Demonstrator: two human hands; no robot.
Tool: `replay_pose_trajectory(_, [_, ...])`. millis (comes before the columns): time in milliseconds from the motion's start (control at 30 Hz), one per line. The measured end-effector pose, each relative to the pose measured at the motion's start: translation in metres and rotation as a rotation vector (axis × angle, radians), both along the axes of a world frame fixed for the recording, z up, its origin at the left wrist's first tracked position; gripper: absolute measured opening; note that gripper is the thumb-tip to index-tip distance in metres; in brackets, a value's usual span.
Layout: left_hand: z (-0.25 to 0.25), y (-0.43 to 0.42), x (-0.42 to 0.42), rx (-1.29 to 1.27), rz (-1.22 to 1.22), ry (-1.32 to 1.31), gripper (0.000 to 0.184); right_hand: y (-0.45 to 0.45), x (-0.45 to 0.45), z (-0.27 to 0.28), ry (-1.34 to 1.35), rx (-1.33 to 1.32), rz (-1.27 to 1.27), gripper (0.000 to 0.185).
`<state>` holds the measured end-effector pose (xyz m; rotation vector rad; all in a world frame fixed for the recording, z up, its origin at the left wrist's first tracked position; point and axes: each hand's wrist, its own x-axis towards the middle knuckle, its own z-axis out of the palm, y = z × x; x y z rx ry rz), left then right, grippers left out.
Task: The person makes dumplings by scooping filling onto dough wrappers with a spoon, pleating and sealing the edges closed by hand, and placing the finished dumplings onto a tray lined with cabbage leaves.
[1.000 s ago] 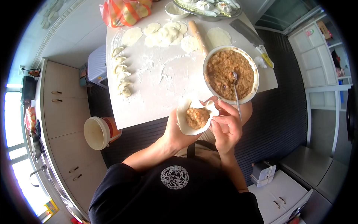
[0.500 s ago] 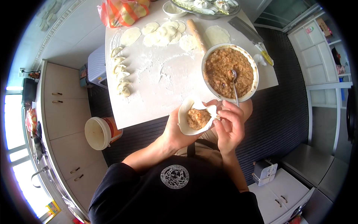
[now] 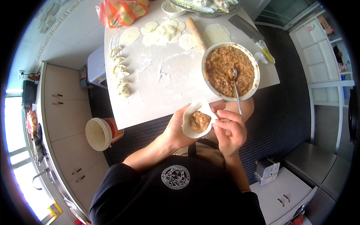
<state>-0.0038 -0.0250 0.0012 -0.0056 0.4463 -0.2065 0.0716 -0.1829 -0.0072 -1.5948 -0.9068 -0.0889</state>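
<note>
A round dough wrapper [image 3: 188, 128] with a mound of brown meat filling [image 3: 200, 122] rests cupped in my left hand [image 3: 176, 129], just off the table's front edge. My right hand [image 3: 231, 129] pinches the wrapper's right rim between thumb and fingers. Behind my right hand stands a white bowl [image 3: 257, 80] full of the same filling, a metal spoon [image 3: 237, 90] leaning in it. The wrapper is still open on top, its edge curled up round the filling. The left fingertips are partly hidden beneath the dough.
On the floured table [image 3: 150, 97] are a row of folded dumplings [image 3: 122, 73], several flat wrappers [image 3: 163, 33], a rolling pin [image 3: 196, 33] and a cleaver [image 3: 245, 28]. A platter [image 3: 210, 14] and a striped plastic bag [image 3: 122, 13] stand at the back. A bucket [image 3: 98, 134] sits on the floor, left.
The wrapper has turned and shifted slightly right in my left hand. The pleated bump at its right rim is now covered by my right fingers, which keep pinching there.
</note>
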Motion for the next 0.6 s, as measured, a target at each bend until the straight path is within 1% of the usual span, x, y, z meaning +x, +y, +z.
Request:
replay_pose_trajectory(100, [0.006, -0.001, 0.001, 0.097, -0.023, 0.009, 0.041, 0.002, 0.002, 0.003, -0.07, -0.033, -0.077, 0.017])
replay_pose_trajectory(133, [0.007, -0.002, 0.003, 0.129, -0.036, 0.02, 0.042, 0.007, -0.003, 0.001, 0.156, 0.149, -0.063, 0.021])
replay_pose_trajectory(167, [0.008, -0.002, 0.004, 0.162, -0.049, 0.031, 0.044, 0.007, -0.003, 0.001, 0.203, 0.152, -0.059, 0.022])
replay_pose_trajectory(233, [0.0, 0.0, 0.0, 0.111, -0.049, -0.017, 0.043, 0.007, -0.004, 0.007, 0.299, 0.156, -0.051, 0.025])
replay_pose_trajectory(267, [-0.003, 0.001, -0.002, 0.086, -0.05, -0.041, 0.042, 0.002, 0.004, 0.013, 0.029, -0.083, -0.061, 0.023])
replay_pose_trajectory(367, [0.01, -0.002, 0.004, 0.133, -0.06, 0.157, 0.04, -0.001, 0.003, 0.011, 0.068, -0.075, -0.002, 0.019])
replay_pose_trajectory(400, [0.01, -0.001, 0.004, 0.137, -0.073, 0.121, 0.04, -0.001, 0.001, 0.012, 0.084, -0.099, -0.02, 0.016])
replay_pose_trajectory(500, [0.007, 0.0, 0.004, 0.132, -0.102, 0.044, 0.038, -0.005, 0.003, 0.017, -0.057, -0.192, -0.017, 0.015])
replay_pose_trajectory(567, [0.006, 0.001, 0.004, 0.108, -0.114, 0.032, 0.037, -0.003, 0.003, 0.018, -0.033, -0.171, -0.004, 0.015])
replay_pose_trajectory(600, [0.006, 0.001, 0.004, 0.134, -0.127, 0.023, 0.035, -0.003, 0.003, 0.018, -0.02, -0.162, 0.003, 0.015])
